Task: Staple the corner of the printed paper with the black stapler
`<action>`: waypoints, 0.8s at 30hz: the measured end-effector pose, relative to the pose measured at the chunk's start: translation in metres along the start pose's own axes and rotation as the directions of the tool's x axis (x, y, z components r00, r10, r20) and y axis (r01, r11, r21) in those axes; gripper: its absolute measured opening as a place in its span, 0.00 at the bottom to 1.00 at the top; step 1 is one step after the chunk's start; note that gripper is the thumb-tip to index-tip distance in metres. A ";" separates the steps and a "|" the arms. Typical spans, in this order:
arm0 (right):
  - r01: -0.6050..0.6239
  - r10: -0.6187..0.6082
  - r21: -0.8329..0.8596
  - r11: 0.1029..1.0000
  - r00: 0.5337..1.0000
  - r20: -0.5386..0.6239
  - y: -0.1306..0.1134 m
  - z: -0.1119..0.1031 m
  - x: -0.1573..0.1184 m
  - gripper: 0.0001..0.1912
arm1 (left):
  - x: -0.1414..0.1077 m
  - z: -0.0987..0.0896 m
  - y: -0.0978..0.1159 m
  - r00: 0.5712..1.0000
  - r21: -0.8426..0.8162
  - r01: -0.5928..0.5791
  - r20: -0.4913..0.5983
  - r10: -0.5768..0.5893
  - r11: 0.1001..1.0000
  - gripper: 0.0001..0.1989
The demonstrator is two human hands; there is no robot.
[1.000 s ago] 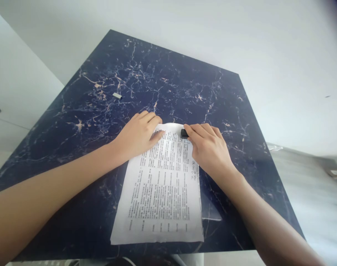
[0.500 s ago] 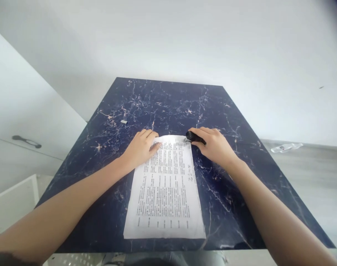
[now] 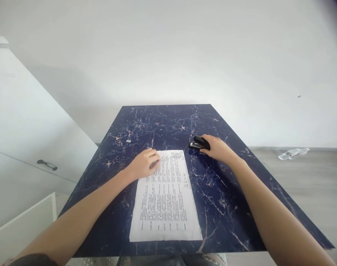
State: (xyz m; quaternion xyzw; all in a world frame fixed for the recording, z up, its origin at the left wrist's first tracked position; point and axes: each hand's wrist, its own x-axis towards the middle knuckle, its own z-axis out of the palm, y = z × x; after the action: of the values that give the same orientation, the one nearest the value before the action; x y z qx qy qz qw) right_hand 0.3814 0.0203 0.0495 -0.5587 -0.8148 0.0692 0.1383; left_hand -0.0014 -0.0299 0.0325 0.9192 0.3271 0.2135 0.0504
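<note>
A stack of printed paper (image 3: 168, 207) lies on the dark blue marbled table, its long side running toward me. At its upper left edge rests my left hand (image 3: 146, 163), fingers curled and closed on the sheets, the fingertips partly hidden. Beyond the paper's upper right corner, my right hand (image 3: 216, 148) is closed around a black stapler (image 3: 198, 143). The stapler's jaws are apart and point left, clear of the sheets. Handwritten marks show along the paper's right margin.
A small pale piece, perhaps a staple strip (image 3: 129, 140), lies on the table (image 3: 168, 122) at the far left. A white cabinet with a dark handle (image 3: 47, 164) stands to the left. Clear plastic packaging (image 3: 292, 153) is on the floor at right, near the white wall.
My right hand has drawn the stapler off the paper's upper right corner, which is now uncovered. My left hand stays at the upper left edge. The camera view has tilted up.
</note>
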 end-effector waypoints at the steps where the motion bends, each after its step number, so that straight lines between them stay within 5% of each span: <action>1: -0.026 0.026 0.001 1.000 0.999 0.028 0.003 0.000 0.000 0.14 | -0.001 -0.001 0.000 0.998 -0.025 -0.040 0.054 0.042 0.999 0.08; 5: -0.194 0.195 0.026 0.981 0.977 -0.089 -0.001 -0.002 0.000 0.07 | -0.004 -0.003 -0.002 0.992 -0.050 -0.026 0.125 0.032 0.998 0.14; 8: -0.201 0.236 0.167 0.965 0.944 -0.228 -0.022 -0.008 -0.003 0.08 | -0.007 0.000 -0.003 0.985 -0.057 -0.005 0.171 0.015 0.998 0.24; 12: -0.011 0.087 0.356 0.934 0.976 -0.197 -0.071 -0.008 -0.010 0.10 | -0.006 0.008 -0.002 0.978 -0.057 0.064 0.203 -0.051 0.996 0.34; 17: 0.122 -0.094 0.410 0.904 0.992 -0.089 -0.123 0.019 -0.022 0.09 | 0.001 0.015 -0.001 0.971 -0.128 0.191 0.169 -0.168 0.973 0.40; 24: 0.140 -0.137 0.366 0.920 0.990 -0.036 -0.135 0.044 -0.023 0.12 | 0.000 0.011 -0.001 0.974 -0.195 0.194 0.156 -0.165 0.961 0.46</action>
State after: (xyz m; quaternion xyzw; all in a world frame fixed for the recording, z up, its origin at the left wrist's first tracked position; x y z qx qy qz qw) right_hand 0.2556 -0.0483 0.0398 -0.4643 -0.8242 0.2077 0.2489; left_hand 0.0028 -0.0290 0.0220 0.8879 0.3807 0.1768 0.1884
